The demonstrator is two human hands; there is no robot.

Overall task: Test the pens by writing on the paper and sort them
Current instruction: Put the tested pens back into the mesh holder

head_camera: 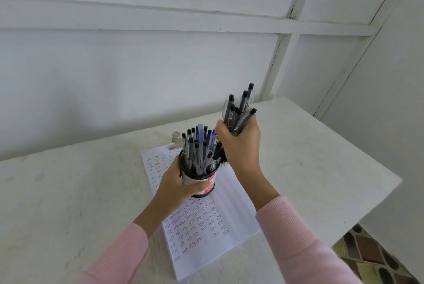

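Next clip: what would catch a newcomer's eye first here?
The right hand grips a thick bundle of pens, raised mid-frame. Beside it, the left hand holds a mesh pen cup crammed with more pens, over a paper covered in rows of small test marks.
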